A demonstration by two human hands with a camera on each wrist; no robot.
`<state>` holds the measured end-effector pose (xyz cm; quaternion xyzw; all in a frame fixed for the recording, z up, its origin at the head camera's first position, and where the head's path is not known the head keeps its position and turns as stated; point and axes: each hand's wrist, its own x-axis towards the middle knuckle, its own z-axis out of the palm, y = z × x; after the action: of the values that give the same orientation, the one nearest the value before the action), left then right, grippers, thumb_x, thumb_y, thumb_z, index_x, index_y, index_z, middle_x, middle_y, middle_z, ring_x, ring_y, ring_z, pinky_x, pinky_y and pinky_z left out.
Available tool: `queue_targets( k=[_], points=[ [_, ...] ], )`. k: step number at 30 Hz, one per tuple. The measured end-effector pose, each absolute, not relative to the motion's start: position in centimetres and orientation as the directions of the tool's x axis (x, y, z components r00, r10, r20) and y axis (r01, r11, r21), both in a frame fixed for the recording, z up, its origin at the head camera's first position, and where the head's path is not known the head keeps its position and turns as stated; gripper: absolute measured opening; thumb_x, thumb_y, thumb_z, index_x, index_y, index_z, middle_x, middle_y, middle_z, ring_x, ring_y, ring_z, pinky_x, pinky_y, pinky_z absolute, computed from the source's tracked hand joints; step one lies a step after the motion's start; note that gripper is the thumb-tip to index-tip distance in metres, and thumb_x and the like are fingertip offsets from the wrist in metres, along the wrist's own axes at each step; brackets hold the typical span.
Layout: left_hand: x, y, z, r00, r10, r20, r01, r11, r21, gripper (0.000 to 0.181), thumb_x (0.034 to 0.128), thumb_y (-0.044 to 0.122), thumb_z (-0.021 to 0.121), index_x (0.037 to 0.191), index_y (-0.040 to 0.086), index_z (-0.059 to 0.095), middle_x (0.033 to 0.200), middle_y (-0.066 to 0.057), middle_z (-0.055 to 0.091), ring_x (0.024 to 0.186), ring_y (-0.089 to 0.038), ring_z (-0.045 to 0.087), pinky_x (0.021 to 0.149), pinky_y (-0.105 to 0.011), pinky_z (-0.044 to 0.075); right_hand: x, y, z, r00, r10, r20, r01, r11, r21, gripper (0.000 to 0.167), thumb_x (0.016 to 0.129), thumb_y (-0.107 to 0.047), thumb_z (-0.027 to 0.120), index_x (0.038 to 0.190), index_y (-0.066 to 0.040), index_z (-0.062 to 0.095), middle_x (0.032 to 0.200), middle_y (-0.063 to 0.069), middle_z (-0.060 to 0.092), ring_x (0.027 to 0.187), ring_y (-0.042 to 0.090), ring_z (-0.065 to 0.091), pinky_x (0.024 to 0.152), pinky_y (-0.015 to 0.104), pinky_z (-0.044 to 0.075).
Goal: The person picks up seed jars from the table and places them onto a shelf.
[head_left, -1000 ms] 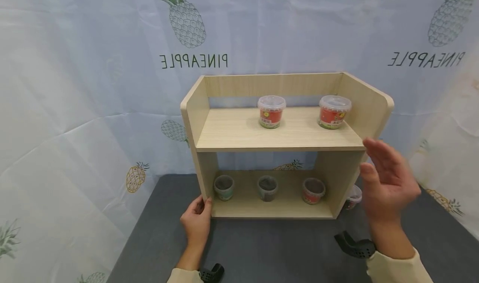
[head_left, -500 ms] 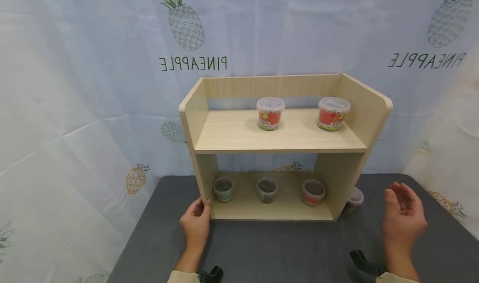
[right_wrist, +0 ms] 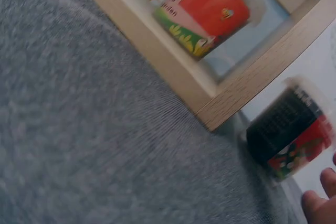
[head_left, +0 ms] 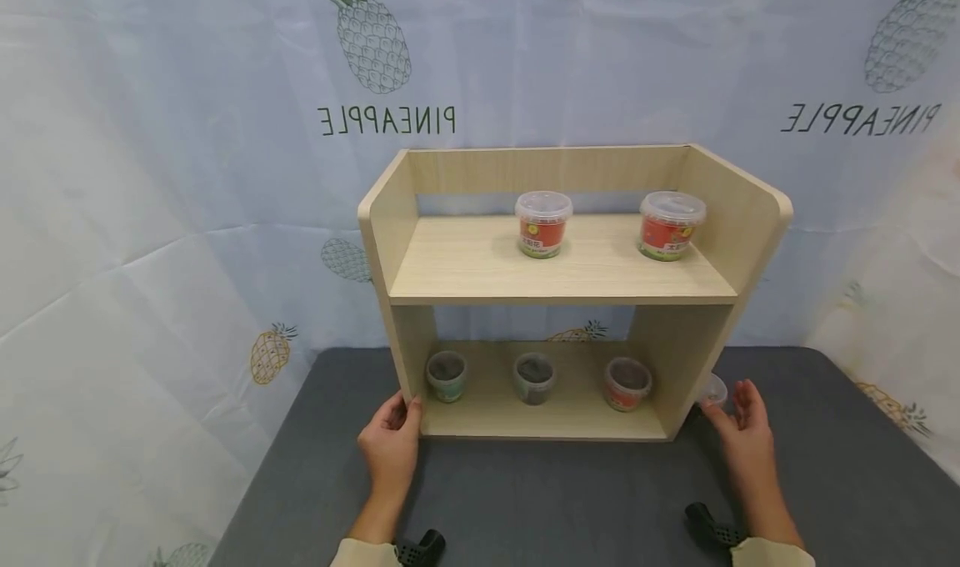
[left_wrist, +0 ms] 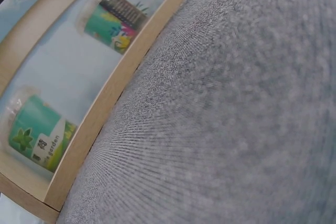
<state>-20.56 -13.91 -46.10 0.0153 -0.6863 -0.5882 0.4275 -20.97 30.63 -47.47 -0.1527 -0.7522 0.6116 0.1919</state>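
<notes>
A two-tier wooden shelf [head_left: 562, 298] stands on the dark table. My left hand [head_left: 392, 446] grips the lower front edge of its left side panel, thumb at the front. Beyond the right panel, a lidded plastic cup [head_left: 715, 390] with a red and black label [right_wrist: 294, 135] stands on the table. My right hand [head_left: 746, 438] is beside that cup, fingers spread and loosely bent. In the right wrist view its fingertips [right_wrist: 328, 182] are close to the cup; I cannot tell whether they touch it.
Two red-labelled cups, one mid-shelf [head_left: 543, 225] and one at the right [head_left: 670, 227], stand on the upper tier. The lower tier holds a green-labelled cup [head_left: 447, 377], a dark cup [head_left: 535, 378] and a red cup [head_left: 627, 383]. A pineapple-print curtain [head_left: 187, 175] hangs behind.
My right hand has come down from beside the shelf's upper right, swung out to the right, then moved back left to the cup on the table. The left hand has stayed on the shelf.
</notes>
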Motion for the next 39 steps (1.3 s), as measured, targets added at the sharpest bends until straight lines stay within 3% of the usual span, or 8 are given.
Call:
queue_targets(
  k=[9,12,14,17,21,29,35,39],
  points=[
    [-20.7,-13.9,-46.2,-0.633,-0.521,0.572,0.482,0.312,0.818,0.018,0.0817,-0.008,0.074,0.099,-0.012,0.072,0.089,-0.024,0.073,0.078,0.001,0.068,0.065,-0.010,0.053,-21.4,30.8,-48.4,-0.941,0.328,0.084,-0.024,0.183,-0.983,0.088,0.100,-0.014,0.057,0.158,-0.012,-0.009,0.164,0.013,-0.008,0.151,0.027,0.000,0.117,0.013,0.011],
    [-20.7,-13.9,-46.2,-0.639,-0.522,0.565,0.478,0.306,0.823,0.018,0.0818,-0.007,0.074,0.099,-0.012,0.072,0.088,-0.024,0.073,0.077,0.000,0.068,0.065,-0.011,0.054,-21.4,30.7,-48.5,-0.939,0.332,0.087,-0.014,0.215,-0.976,0.089,0.099,-0.015,0.058,0.158,-0.012,-0.008,0.164,0.019,0.001,0.151,0.025,0.010,0.114,0.009,0.018],
    [-20.7,-13.9,-46.2,-0.640,-0.525,0.561,0.474,0.304,0.826,0.017,0.0817,-0.007,0.074,0.099,-0.011,0.073,0.088,-0.024,0.074,0.077,-0.001,0.068,0.065,-0.011,0.054,-21.5,30.7,-48.5,-0.935,0.342,0.091,-0.002,0.251,-0.968,0.090,0.098,-0.016,0.060,0.159,-0.012,-0.006,0.162,0.021,0.014,0.148,0.016,0.021,0.105,0.004,0.026],
    [-20.7,-13.9,-46.2,-0.641,-0.527,0.558,0.472,0.303,0.828,0.017,0.0816,-0.007,0.074,0.098,-0.011,0.073,0.088,-0.023,0.074,0.077,-0.002,0.069,0.065,-0.011,0.054,-21.5,30.7,-48.7,-0.923,0.370,0.105,0.003,0.281,-0.960,0.092,0.096,-0.014,0.065,0.159,-0.011,-0.001,0.145,0.014,0.037,0.126,-0.002,0.041,0.090,0.001,0.036],
    [-20.7,-13.9,-46.1,-0.640,-0.523,0.562,0.471,0.311,0.825,0.017,0.0818,-0.007,0.074,0.099,-0.011,0.073,0.088,-0.023,0.074,0.077,-0.001,0.068,0.065,-0.010,0.053,-21.6,30.6,-48.8,-0.907,0.406,0.111,0.023,0.312,-0.950,0.093,0.092,-0.014,0.070,0.159,-0.009,0.006,0.127,0.003,0.041,0.099,-0.018,0.041,0.075,-0.001,0.040],
    [-20.4,-13.9,-46.1,-0.645,-0.514,0.565,0.462,0.326,0.825,0.019,0.0832,-0.007,0.073,0.102,-0.011,0.072,0.090,-0.024,0.073,0.080,0.007,0.066,0.067,-0.009,0.052,-21.2,30.3,-48.2,-0.913,0.406,0.040,0.130,0.382,-0.915,0.094,0.092,-0.033,0.070,0.159,-0.009,0.008,0.154,0.024,0.033,0.119,0.007,0.046,0.073,-0.001,0.035],
    [-20.4,-13.9,-46.1,-0.646,-0.515,0.563,0.455,0.333,0.826,0.019,0.0833,-0.006,0.073,0.102,-0.011,0.072,0.091,-0.024,0.073,0.080,0.008,0.065,0.066,-0.008,0.052,-21.2,30.4,-48.3,-0.893,0.445,0.070,0.133,0.409,-0.903,0.090,0.089,-0.036,0.073,0.157,-0.008,0.022,0.148,0.025,0.044,0.093,-0.016,0.041,0.070,0.000,0.036],
    [-20.4,-13.9,-45.9,-0.642,-0.520,0.564,0.456,0.332,0.825,0.019,0.0827,-0.006,0.073,0.101,-0.012,0.072,0.090,-0.024,0.073,0.079,0.007,0.065,0.066,-0.008,0.052,-21.2,30.5,-48.5,-0.859,0.501,0.106,0.141,0.431,-0.891,0.081,0.086,-0.036,0.076,0.153,-0.010,0.036,0.140,0.019,0.053,0.087,-0.017,0.042,0.069,0.004,0.037]
  ],
)
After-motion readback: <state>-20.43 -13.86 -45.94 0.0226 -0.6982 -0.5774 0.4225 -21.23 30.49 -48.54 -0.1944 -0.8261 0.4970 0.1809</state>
